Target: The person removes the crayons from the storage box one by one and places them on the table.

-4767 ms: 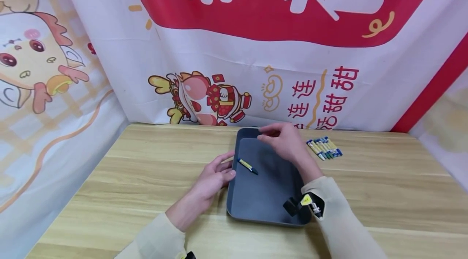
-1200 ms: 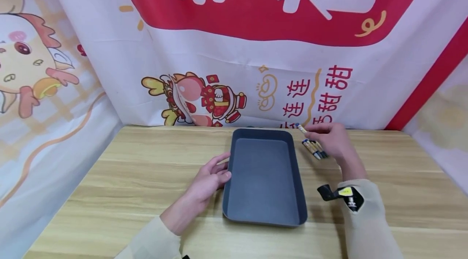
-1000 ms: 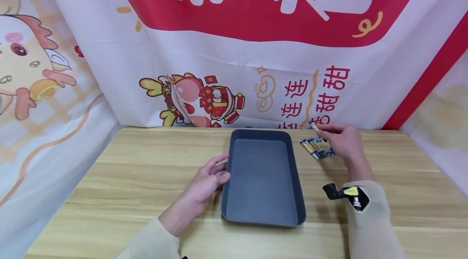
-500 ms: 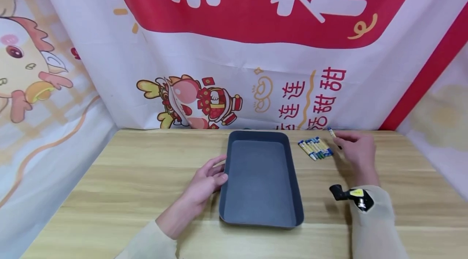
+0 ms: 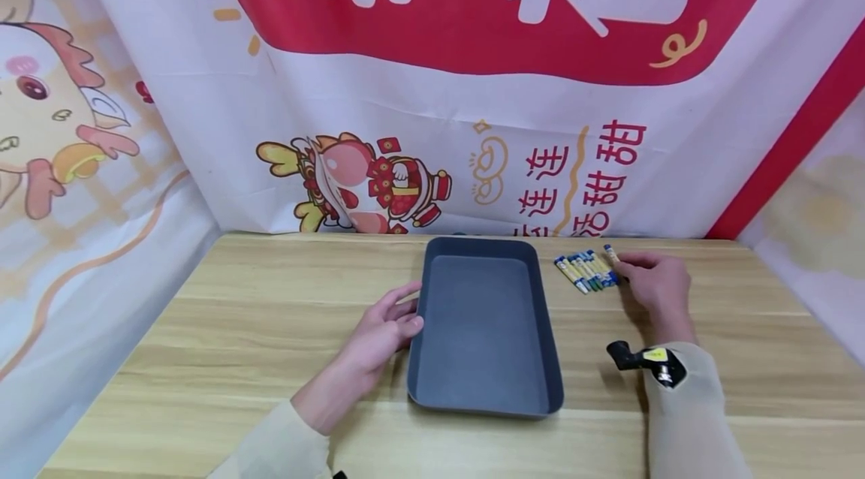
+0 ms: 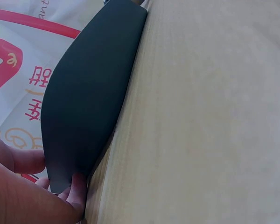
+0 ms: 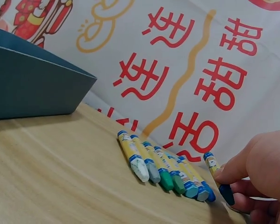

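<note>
A yellow-wrapped dark-tipped crayon [image 7: 219, 178] is pinched by the right hand [image 5: 657, 284] at centre right; the dark grey rectangular plastic tray [image 5: 483, 276] is touched by the relaxed left hand [image 5: 378, 329].

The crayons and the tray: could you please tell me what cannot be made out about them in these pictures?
- Crayons: label print too small in head and right wrist views.
- Held crayon: middle hidden by the right hand; whether it touches the table cannot be told.
- Tray: the left wrist view shows only its outer wall; the right wrist view cuts it at the left edge.
- Left hand: fingertips at the tray wall partly hidden.
</note>
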A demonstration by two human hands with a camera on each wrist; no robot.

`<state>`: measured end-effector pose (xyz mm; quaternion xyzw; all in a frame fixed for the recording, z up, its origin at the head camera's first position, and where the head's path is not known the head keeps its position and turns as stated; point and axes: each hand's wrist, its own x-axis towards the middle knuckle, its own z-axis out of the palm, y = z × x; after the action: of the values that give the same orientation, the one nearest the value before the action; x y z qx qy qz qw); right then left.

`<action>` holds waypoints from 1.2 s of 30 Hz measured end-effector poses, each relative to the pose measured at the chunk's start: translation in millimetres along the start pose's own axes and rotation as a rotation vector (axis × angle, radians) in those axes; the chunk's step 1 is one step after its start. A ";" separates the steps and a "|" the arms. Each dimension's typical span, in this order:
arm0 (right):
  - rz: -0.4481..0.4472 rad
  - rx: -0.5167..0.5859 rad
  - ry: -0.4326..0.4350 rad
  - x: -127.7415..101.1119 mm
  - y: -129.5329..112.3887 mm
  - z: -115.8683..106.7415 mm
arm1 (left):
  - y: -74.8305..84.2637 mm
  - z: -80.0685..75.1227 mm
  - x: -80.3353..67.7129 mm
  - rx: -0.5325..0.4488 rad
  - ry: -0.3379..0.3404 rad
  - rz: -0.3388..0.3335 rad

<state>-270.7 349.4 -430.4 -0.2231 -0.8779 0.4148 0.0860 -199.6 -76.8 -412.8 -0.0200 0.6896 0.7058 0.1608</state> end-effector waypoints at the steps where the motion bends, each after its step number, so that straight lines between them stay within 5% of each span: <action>1: -0.002 -0.004 -0.002 -0.2 -0.1 0.7 | -0.1 0.2 -0.1 -0.002 -0.001 0.000; 25: -0.005 -0.079 -0.053 0.1 0.7 3.6 | -1.8 2.5 1.5 -0.001 -0.007 -0.004; 36: -0.011 0.034 -0.080 -6.6 -17.5 -13.8 | -0.6 1.6 1.2 -0.004 -0.031 -0.011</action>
<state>-265.7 346.1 -407.9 -0.2001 -0.8747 0.4378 0.0571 -200.2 -75.0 -413.6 -0.0131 0.6856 0.7064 0.1752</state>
